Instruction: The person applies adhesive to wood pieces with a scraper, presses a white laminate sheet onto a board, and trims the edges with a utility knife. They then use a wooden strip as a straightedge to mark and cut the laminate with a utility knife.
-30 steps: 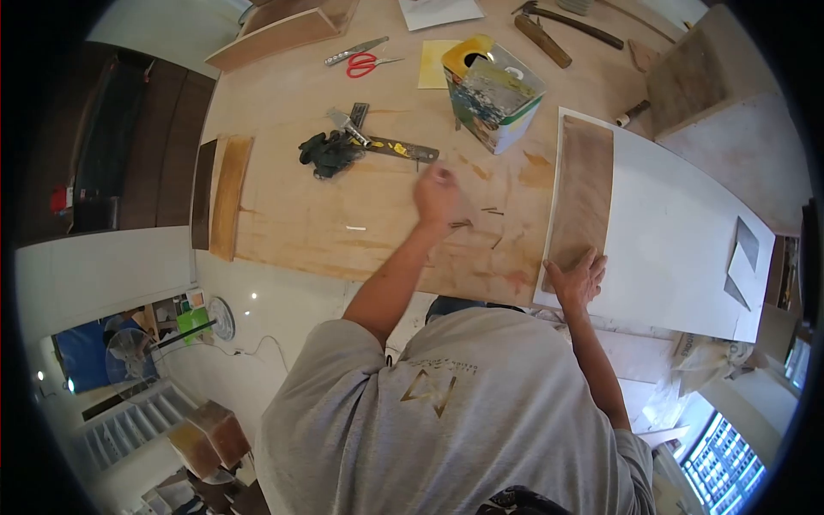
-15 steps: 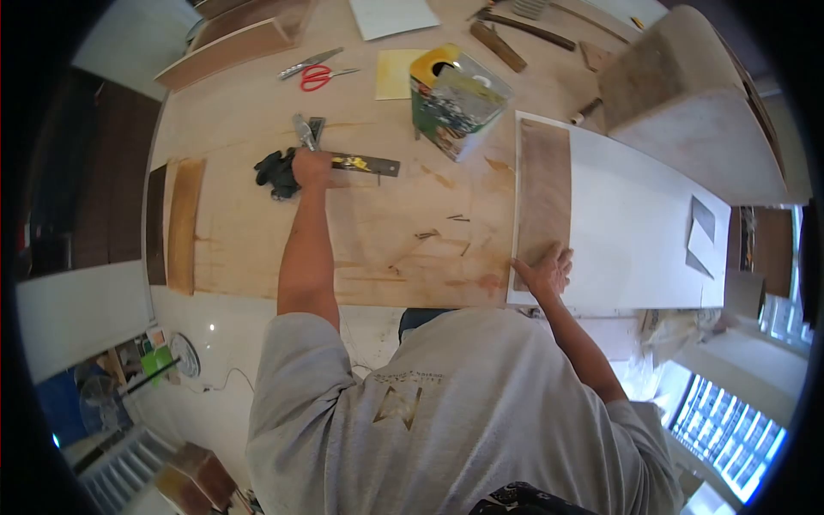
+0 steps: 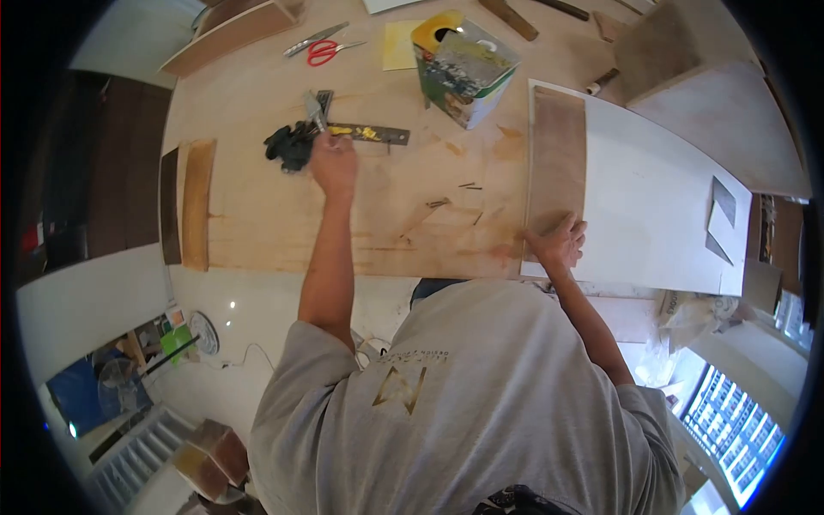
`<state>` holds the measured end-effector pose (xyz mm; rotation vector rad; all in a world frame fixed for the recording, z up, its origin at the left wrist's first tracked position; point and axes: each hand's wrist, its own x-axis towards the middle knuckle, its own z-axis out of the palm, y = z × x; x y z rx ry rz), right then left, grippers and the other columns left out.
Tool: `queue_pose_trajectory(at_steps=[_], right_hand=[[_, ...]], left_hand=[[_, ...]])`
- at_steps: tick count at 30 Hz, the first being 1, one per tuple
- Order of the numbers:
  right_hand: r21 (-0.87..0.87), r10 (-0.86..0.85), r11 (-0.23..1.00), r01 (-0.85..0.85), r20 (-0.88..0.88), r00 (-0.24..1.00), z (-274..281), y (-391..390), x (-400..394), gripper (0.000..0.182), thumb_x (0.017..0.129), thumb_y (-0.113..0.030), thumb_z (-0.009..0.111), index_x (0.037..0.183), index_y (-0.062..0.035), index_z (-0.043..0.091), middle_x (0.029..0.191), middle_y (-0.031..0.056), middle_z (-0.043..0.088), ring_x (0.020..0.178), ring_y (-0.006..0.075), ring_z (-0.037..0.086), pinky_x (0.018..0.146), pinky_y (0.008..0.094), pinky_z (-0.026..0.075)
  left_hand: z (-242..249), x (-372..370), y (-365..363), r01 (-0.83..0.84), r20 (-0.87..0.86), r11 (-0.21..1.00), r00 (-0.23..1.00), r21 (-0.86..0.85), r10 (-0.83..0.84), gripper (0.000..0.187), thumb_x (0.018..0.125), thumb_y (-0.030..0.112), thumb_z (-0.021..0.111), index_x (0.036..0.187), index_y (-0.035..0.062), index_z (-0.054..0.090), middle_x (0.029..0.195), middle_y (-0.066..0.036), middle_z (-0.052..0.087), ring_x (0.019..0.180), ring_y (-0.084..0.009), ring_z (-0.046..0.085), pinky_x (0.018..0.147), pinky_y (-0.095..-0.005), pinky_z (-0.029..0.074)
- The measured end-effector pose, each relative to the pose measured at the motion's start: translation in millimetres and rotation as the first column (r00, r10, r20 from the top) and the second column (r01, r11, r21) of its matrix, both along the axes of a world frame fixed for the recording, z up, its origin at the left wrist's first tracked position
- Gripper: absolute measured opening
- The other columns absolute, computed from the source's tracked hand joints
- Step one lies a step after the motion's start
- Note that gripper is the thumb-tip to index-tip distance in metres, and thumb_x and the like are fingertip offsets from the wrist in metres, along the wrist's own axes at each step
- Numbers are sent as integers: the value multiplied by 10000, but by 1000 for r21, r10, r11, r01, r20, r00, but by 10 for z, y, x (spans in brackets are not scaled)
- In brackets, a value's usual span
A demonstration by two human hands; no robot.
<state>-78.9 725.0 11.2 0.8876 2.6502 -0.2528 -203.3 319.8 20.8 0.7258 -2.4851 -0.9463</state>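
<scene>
My left hand (image 3: 333,165) is closed, its fingers curled near the lower end of a silver flat-bladed tool (image 3: 315,112); whatever is in the fingers, if anything, is hidden. Beside it lie a bunched black glove or cloth (image 3: 290,148) and a dark metal square (image 3: 390,136) with yellow smears. My right hand (image 3: 560,245) is open, fingers spread, resting on the near end of a brown wooden strip (image 3: 557,159). That strip lies along the left edge of a white board (image 3: 657,193).
Red-handled scissors (image 3: 323,52), a utility knife (image 3: 316,39) and an open square can (image 3: 468,73) stand or lie farther back. Several nails or screws (image 3: 438,202) are scattered on the worktable (image 3: 386,245). A large box-like piece (image 3: 708,120) stands at the right.
My left hand has drawn back slightly and to the right, away from the black glove or cloth. My right hand stays on the strip. The whole view has shifted a little.
</scene>
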Motion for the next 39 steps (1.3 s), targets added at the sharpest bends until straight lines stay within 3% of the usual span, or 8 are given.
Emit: queue_pose_trajectory(at_steps=[5,9,11,15,20,29,35,39], right_hand=[[-16,-39,999,39,3,999,-24,-12,-25,1281,546,-548,892,1550,-90,242,1599,204,197,1389,401,351,1027,551,442],[-6,9,1000,-9,28,1000,58,39,7,1254,586,-594,865,1531,-30,264,1575,232,236,1395,411,348,1058,553,411],[-2,54,999,-54,-8,999,-26,97,69,1276,609,-623,849,1544,-13,230,1585,288,187,1408,449,309,1061,578,386],[11,32,999,-32,38,999,-10,69,48,1275,617,-624,848,1566,-60,211,1601,289,164,1442,421,264,1085,533,369],[-51,48,998,-48,-9,999,-3,133,93,1252,660,-612,828,1562,-22,190,1593,320,151,1448,485,225,1091,606,329],[-267,53,956,-124,-259,965,-385,557,288,1085,731,-473,821,1536,-7,263,1598,300,179,1454,496,232,1103,625,316],[-189,67,979,-82,-80,994,14,335,316,1163,667,-481,853,1548,-20,251,1610,301,148,1462,491,223,1107,599,345],[-143,73,986,-86,-98,993,-38,295,298,1232,615,-471,882,1566,-51,221,1604,303,149,1451,496,229,1107,598,343]], left_hand=[[-346,556,347,82,45,995,996,-61,-80,260,840,161,694,1039,-5,712,898,-175,727,843,-289,714,809,-360,549],[1149,572,737,331,-465,757,884,563,-41,170,844,-42,667,1004,-2,705,1015,-96,711,889,-175,675,794,-299,558],[2411,587,840,575,-841,817,416,-52,-347,274,944,148,581,1027,-98,669,979,-216,685,848,-170,672,779,-283,559],[3793,1003,736,570,-791,641,-24,-513,-611,400,1066,346,285,1244,41,472,1231,-103,583,1080,-159,604,957,-357,493],[4205,1299,505,667,-773,457,-299,-588,-559,252,1016,295,487,1142,112,605,1084,-53,702,985,-184,686,873,-338,535],[4280,1142,728,877,-812,135,-356,-462,-463,171,999,214,525,1062,111,646,896,0,715,861,-118,687,756,-273,550],[3841,955,881,881,-769,56,-377,-470,-517,340,944,274,645,1262,156,624,1190,-7,677,874,-98,682,750,-273,569],[3085,706,785,997,-665,36,-23,-75,-747,347,905,155,649,1218,13,597,987,-129,698,804,-207,680,718,-331,573]])
